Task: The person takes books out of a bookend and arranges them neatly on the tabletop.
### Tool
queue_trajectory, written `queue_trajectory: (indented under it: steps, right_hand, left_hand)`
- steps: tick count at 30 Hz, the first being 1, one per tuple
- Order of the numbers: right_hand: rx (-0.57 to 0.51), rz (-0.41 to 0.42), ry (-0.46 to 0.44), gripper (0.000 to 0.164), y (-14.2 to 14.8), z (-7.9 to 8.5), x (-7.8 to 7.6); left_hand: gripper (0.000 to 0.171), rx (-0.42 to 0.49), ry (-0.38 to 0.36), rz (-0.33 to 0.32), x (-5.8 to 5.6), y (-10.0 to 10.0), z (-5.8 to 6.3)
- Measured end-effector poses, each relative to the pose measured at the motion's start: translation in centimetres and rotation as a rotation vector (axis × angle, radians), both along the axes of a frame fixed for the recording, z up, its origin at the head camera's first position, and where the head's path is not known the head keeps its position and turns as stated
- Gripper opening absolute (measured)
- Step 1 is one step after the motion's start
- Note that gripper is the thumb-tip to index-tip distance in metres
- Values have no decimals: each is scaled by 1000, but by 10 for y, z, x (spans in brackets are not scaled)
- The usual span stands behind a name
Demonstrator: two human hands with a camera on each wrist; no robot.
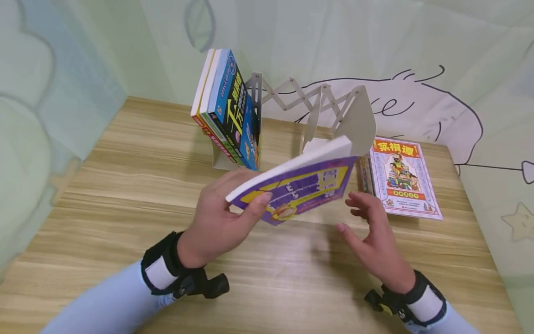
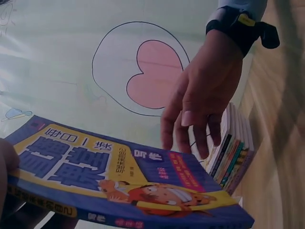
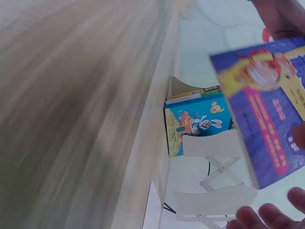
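Observation:
My left hand (image 1: 225, 215) grips a purple and yellow paperback book (image 1: 308, 190) by its left end, thumb over the cover. The book hangs tilted above the table, white page edges facing up. In the left wrist view the book (image 2: 119, 176) shows a cartoon figure and large lettering. My right hand (image 1: 377, 236) is at the book's right end, fingers loosely bent and apart from it, holding nothing. Behind the book stands an expandable metal book rack (image 1: 354, 116) with a zigzag lattice. Several upright books (image 1: 229, 111) lean together in its left section.
A stack of books (image 1: 406, 178) lies at the rack's right end, a red and white cover on top. The wooden table (image 1: 125, 185) meets a printed curtain (image 1: 162, 51) at the back and sides.

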State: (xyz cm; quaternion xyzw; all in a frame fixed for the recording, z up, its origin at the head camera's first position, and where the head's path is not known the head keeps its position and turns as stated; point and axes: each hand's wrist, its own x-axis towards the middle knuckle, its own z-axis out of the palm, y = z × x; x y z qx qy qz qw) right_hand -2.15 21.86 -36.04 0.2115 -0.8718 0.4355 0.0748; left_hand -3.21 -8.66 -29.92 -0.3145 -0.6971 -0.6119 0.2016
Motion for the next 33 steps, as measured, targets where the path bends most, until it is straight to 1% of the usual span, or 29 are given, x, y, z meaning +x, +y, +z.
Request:
queue_trajectory:
  steps: [1, 3, 5, 7, 9, 10, 12, 16, 19, 21, 23, 25, 27, 28, 30, 32, 33]
  right_hand:
    - [-27, 3, -3, 74, 0, 1, 0]
    - [-46, 25, -21, 75, 1, 2, 0]
    - [-36, 51, -41, 66, 2, 2, 1]
    - [-47, 76, -21, 54, 2, -1, 3]
    - [-66, 87, 16, 44, 2, -4, 5]
    - [-84, 84, 45, 42, 2, -6, 6]
    - [-128, 83, 103, 42, 1, -10, 7]
    - [-196, 68, 142, 41, 2, -12, 6]
    - [-267, 59, 128, 36, 3, -12, 6]
    - [-311, 35, 101, 33, 4, -12, 7]
    - [-360, 9, 64, 32, 5, -10, 7]
    - [-400, -24, 15, 33, 6, -8, 7]
    - [-447, -31, -22, 34, 6, -5, 7]
    - [-464, -42, -36, 35, 6, -4, 7]
    - [-478, -76, -64, 35, 5, -1, 7]
    - [-462, -119, -97, 34, 4, 1, 7]
    - [-450, -146, -121, 34, 3, 2, 8]
  left_hand:
    - [36, -18, -24, -37, 1, 1, -2]
    - [29, -57, -66, -108, 3, 3, -6]
    - [25, -97, -103, -174, 4, 6, -10]
    - [24, -128, -137, -221, 4, 8, -13]
    - [24, -145, -178, -246, 5, 11, -14]
    - [24, -147, -193, -252, 5, 12, -15]
    - [24, -151, -228, -249, 4, 12, -15]
    - [26, -143, -294, -249, 3, 13, -15]
    - [35, -119, -337, -246, 0, 12, -18]
    - [43, -104, -382, -244, -3, 13, -22]
    - [48, -111, -439, -237, -6, 13, -28]
    - [50, -155, -518, -239, -9, 15, -33]
    - [48, -223, -597, -273, -11, 17, -40]
    - [46, -272, -625, -287, -12, 19, -43]
    - [45, -357, -658, -320, -12, 22, -48]
    - [42, -407, -666, -334, -13, 23, -52]
    - [41, -419, -660, -330, -13, 24, -53]
